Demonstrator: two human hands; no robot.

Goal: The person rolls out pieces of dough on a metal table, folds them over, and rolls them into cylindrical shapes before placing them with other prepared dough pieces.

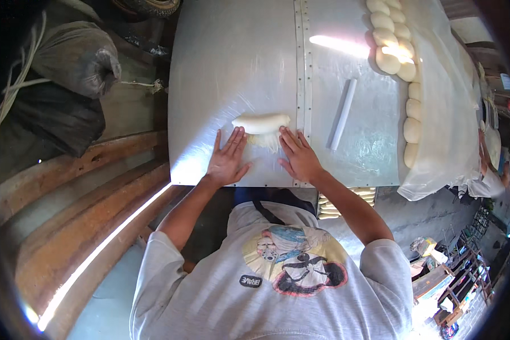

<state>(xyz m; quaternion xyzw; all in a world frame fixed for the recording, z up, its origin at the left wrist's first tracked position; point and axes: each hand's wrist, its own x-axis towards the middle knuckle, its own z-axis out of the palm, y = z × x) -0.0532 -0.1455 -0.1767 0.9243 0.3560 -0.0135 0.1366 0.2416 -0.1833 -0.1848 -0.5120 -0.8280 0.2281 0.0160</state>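
Probably even pressure suits the dough roll (260, 123), left hand (225, 162) and right hand (305, 162) at its near edge, fingers (236, 140) spread, gripping nothing.

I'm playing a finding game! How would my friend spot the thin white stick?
Start at the big, silvery metal tabletop and its riveted strip. Right of that strip, up and right from the person's right hand, lies a slim white rod. Unlike the plump, pale dough roll left of the strip and the rounded, cream dough pieces farther right, it is thin and straight.
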